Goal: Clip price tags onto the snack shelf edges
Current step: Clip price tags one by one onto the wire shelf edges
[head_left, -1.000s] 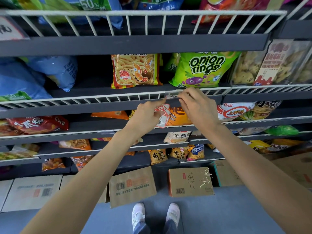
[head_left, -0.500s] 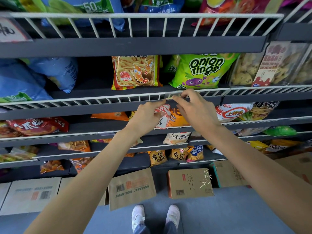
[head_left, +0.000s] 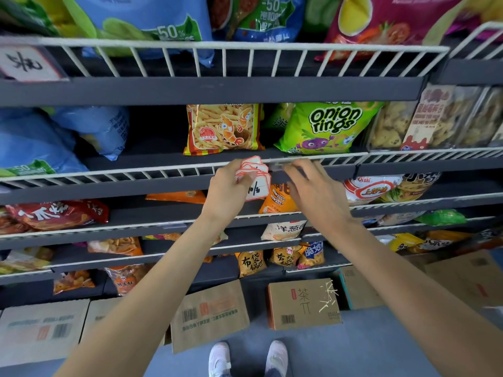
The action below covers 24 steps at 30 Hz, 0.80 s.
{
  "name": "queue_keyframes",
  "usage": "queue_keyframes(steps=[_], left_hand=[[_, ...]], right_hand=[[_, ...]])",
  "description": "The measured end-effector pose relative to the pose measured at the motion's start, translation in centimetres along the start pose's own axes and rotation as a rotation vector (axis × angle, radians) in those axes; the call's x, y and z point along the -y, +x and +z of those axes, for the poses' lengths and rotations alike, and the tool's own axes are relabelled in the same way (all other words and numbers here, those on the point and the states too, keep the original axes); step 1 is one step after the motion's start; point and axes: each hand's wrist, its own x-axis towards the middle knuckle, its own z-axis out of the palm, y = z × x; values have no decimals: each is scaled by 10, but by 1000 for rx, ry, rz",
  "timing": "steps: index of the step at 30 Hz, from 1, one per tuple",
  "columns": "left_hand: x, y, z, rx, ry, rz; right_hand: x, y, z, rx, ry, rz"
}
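Observation:
My left hand (head_left: 230,191) is shut on a fanned stack of white price tags with red borders (head_left: 254,174), held up against the white wire rail (head_left: 163,174) of the second shelf. The lowest tag shows black handwriting. My right hand (head_left: 315,191) is just right of the tags, its fingers stretched toward a small clear clip (head_left: 281,166) on the rail below the onion rings bag (head_left: 326,126). Those fingers are blurred, so I cannot tell whether they grip the clip.
A handwritten price tag (head_left: 28,63) hangs on the top shelf rail at far left. A prawn cracker bag (head_left: 223,129) stands behind my left hand. Lower shelves hold several snack bags. Cardboard boxes (head_left: 303,304) lean on the floor by my shoes (head_left: 247,357).
My left hand has risen to the rail, and the tags now show fanned above it. My right hand has slid slightly down and right along the rail.

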Motion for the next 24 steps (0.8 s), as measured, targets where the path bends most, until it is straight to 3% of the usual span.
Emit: queue_keyframes(steps=[9, 12, 15, 17, 24], left_hand=[[-19, 1, -6, 2, -110, 78], [-28, 0, 8, -26, -117, 82], [-46, -2, 32, -26, -84, 144], [-60, -3, 52, -26, -79, 167], [-117, -3, 168, -55, -152, 158]], right_hand=[[11, 0, -10, 125, 40, 64], [6, 1, -15, 186, 426, 228], [-15, 1, -32, 110, 989, 496], [-38, -3, -44, 129, 1210, 588], [-154, -43, -52, 161, 1122, 535]])
